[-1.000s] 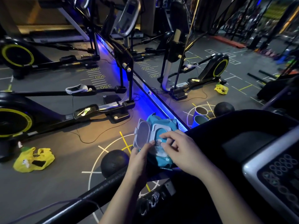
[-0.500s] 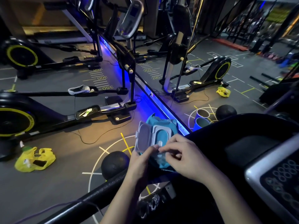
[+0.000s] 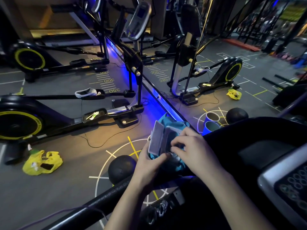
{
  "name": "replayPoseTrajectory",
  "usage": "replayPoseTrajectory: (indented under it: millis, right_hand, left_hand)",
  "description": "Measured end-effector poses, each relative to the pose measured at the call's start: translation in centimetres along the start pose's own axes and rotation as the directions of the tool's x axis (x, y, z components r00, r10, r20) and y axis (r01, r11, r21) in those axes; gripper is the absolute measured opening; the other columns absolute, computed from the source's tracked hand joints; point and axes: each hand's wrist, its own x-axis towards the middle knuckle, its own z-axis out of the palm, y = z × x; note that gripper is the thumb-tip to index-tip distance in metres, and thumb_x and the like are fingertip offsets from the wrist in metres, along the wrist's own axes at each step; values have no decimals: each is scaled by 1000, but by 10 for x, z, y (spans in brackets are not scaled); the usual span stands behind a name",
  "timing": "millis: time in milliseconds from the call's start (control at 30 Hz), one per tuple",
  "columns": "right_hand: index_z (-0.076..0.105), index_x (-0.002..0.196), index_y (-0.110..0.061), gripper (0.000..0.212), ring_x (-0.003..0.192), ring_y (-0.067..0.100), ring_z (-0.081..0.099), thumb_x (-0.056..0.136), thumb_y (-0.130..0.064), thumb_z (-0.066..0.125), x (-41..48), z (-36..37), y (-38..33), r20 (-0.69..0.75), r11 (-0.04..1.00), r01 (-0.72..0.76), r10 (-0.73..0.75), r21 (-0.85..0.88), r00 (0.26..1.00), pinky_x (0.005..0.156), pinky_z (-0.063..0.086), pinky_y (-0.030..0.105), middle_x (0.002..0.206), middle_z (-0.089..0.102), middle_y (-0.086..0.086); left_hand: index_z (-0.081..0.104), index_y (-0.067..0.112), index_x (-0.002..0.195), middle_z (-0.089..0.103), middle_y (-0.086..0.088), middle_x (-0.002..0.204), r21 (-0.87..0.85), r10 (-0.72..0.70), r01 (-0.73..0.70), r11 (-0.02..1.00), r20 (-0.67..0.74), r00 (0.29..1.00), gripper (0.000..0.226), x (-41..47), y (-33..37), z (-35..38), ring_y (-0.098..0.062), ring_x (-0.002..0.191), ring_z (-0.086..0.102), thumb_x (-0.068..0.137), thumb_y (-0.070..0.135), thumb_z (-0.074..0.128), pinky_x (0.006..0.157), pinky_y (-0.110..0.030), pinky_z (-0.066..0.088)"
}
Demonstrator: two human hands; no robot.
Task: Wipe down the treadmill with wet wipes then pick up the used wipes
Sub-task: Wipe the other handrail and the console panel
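Observation:
A blue pack of wet wipes with its grey flip lid standing open is held over the treadmill's black handrail. My left hand grips the pack from below and the left side. The fingertips of my right hand pinch at the pack's opening; whether a wipe sits between them is hidden. The treadmill's dark console and its button panel fill the lower right.
A black medicine ball lies on the floor just beyond the handrail. A yellow bag sits on the floor at left. Elliptical trainers stand behind, along a mirror with a blue light strip.
The pack has tilted so its open lid stands more upright. My right fingers have dug further into the opening, and both hands have shifted slightly right.

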Motion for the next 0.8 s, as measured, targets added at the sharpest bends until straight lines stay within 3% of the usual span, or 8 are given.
replayPoseTrajectory:
  millis: [133,267,400,500,600,700,800]
  right_hand:
    - [63,78,-27,17,76,1,56,86,-18,75,1,-1,-3,73,1000,2,-4,23,997,77,50,29,89,48,-10]
    - [50,91,-23,14,92,28,61,99,-33,54,-1,3,-9,214,971,37,14,-235,977,76,48,39,107,40,-4]
    - [46,102,-17,18,94,36,63,103,-35,43,0,4,-12,295,900,143,-16,-412,955,68,35,39,109,37,2]
    - [48,98,-22,15,89,30,63,100,-37,46,1,-3,-5,360,939,133,-10,-317,933,71,41,40,106,41,-3]
    - [48,87,-31,12,74,4,55,97,-39,52,-2,-9,12,429,995,46,-3,-92,903,74,41,29,99,45,-11]
    - [52,87,-27,13,70,0,50,98,-31,56,-9,-9,21,475,1000,6,-10,11,880,74,39,21,94,46,-11]
    - [53,90,-24,11,73,-1,49,100,-27,56,-16,-11,22,518,998,-8,-21,55,855,77,41,15,94,47,-10]
  left_hand:
    - [65,5,124,74,-25,109,45,24,-25,999,23,999,48,0,0,-3,-29,94,73,76,6,72,84,-39,60]
    - [67,3,120,75,-22,101,27,12,-13,1000,21,1000,46,0,-5,-4,-28,88,71,75,5,70,77,-37,61]
    - [70,2,114,72,-22,95,-35,-37,38,999,25,999,39,0,-11,-4,-31,86,68,75,4,69,77,-42,59]
    - [73,3,110,72,-23,95,-78,-81,82,994,12,997,36,1,-15,-3,-34,87,68,75,3,70,81,-45,58]
    - [74,1,108,71,-28,98,-74,-142,142,987,6,990,37,1,-17,-3,-36,86,69,72,4,75,83,-48,58]
    - [69,-6,113,71,-27,94,-56,-201,198,979,-40,979,48,-3,-20,-2,-34,80,70,67,3,76,69,-40,60]
    - [67,-10,116,70,-27,91,-98,-252,245,964,-59,966,56,-7,-20,1,-36,79,69,63,4,79,68,-43,60]
